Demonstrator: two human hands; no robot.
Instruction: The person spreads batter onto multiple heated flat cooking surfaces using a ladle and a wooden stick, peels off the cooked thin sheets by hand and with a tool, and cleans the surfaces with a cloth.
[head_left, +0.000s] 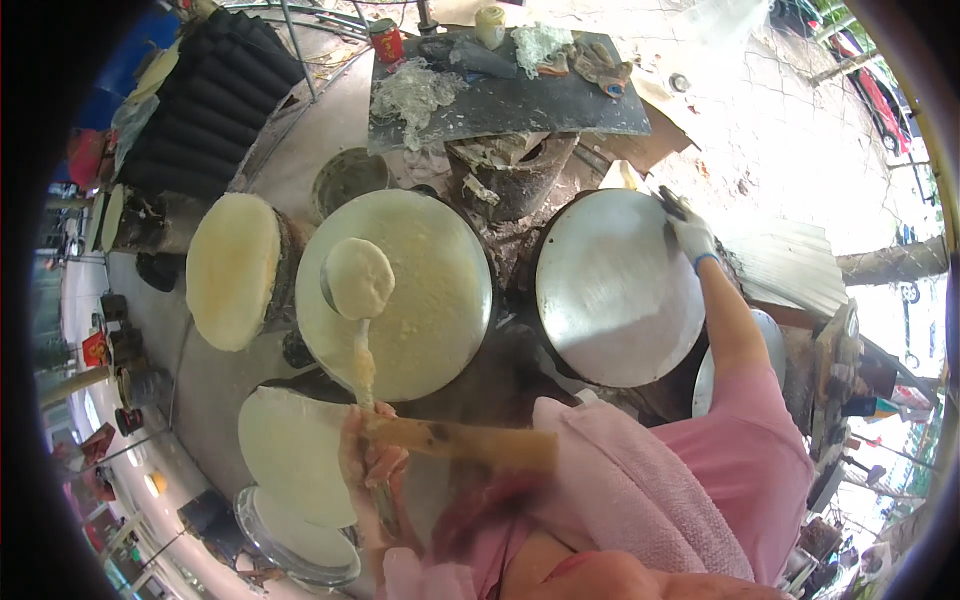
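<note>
My left hand (382, 465) grips the handle of a ladle (363, 360) heaped with pale, thick batter (362, 279). A flat wooden stick (465, 442) is in the same hand, lying crosswise toward my chest. Under the ladle is a round griddle (442, 300) bearing a thin, yellowish film with small lumps. On the right, my right hand (690, 229), in a white glove with dark fingertips, touches the rim of a second round griddle (622, 285), whose shiny surface shows a duller band. Whether its fingers hold anything cannot be made out.
Pale round flatbreads lie at the left (229, 270) and lower left (292, 450), more on a clear-rimmed tray (255, 532). Beyond the griddles stand a bucket (349, 180), a charred stove (514, 176) and a dark board (517, 105) with a red can (386, 41). Corrugated sheeting (214, 97) is far left.
</note>
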